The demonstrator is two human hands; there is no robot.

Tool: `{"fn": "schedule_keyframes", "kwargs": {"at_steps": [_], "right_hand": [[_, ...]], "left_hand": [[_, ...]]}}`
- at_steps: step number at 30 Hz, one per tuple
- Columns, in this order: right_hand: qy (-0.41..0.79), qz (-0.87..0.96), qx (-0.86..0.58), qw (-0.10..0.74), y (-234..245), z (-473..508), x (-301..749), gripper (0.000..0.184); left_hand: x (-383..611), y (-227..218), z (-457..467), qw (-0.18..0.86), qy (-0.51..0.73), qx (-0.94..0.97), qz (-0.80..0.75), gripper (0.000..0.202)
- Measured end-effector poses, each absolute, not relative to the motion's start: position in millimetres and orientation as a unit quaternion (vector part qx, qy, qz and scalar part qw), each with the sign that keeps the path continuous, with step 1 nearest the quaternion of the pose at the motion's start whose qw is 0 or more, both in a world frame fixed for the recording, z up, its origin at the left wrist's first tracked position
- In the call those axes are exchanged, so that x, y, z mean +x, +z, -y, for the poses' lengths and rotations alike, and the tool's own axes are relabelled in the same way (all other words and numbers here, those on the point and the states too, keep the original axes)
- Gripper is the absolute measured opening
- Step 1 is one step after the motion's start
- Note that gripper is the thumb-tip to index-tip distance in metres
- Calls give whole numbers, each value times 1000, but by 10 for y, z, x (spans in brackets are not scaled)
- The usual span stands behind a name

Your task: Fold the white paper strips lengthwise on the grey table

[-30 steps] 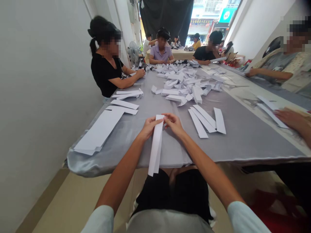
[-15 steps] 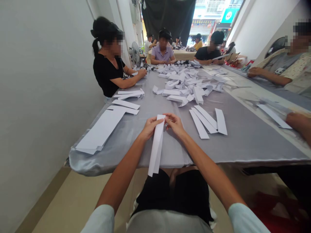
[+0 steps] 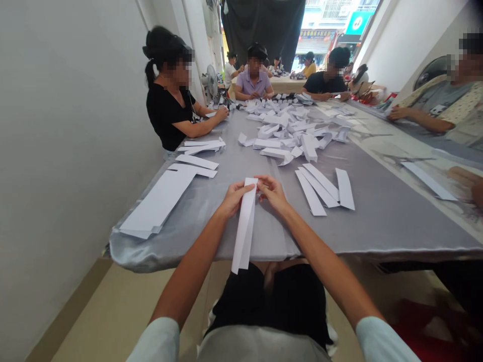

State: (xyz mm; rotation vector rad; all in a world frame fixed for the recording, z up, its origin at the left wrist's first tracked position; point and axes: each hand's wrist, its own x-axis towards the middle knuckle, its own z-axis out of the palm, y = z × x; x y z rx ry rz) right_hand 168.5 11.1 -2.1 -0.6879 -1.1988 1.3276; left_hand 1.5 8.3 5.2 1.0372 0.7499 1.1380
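Paper, far end pinched by left hand and right hand, runs lengthwise toward lap.

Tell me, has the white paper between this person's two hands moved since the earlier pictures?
No, not noticeably: the white paper overlaps the near edge of the gray table at about the same place.

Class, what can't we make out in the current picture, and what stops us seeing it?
All in the head view:
- Some fingertips of the left hand: hidden behind the folded paper strip.
- Lower sheets in the left stack: mostly covered by the top sheet.
- Co-worker's hand at right: blurred; arm cut off by the edge.
- Distant shop sign's lettering: too small.
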Motion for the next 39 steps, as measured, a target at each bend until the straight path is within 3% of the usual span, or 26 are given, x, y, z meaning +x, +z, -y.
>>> {"fn": "schedule_keyframes", "kwargs": {"at_steps": [22, 39], "right_hand": [[551, 538, -282, 572, -81, -149, 1696, 38], [548, 535, -303, 567, -47, -118, 1689, 47]], "left_hand": [[17, 83, -53, 659, 495, 473, -313, 43], [9, 58, -63, 646, 495, 472, -338, 48]]}}
